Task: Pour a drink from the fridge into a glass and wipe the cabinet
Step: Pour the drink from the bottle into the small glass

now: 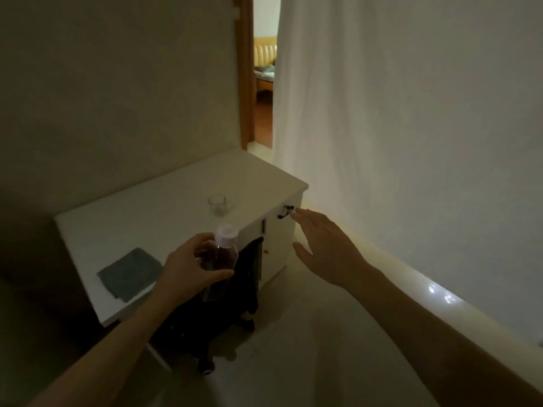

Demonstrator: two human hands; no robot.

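Note:
My left hand (188, 268) grips a clear plastic bottle (220, 257) of brown drink with a white cap, held upright in front of the cabinet's near edge. An empty clear glass (217, 204) stands on the white cabinet top (164, 212), beyond the bottle. A folded grey-green cloth (129, 273) lies flat on the top at the near left. My right hand (323, 248) hovers open, fingers spread, to the right of the cabinet, its fingertips close to a dark handle (285, 212) on the cabinet front.
A dark recess (249, 268) shows in the cabinet front below the bottle, with dark objects on the tiled floor before it. A white curtain (411, 113) hangs along the right. A doorway (263, 83) opens at the back. The room is dim.

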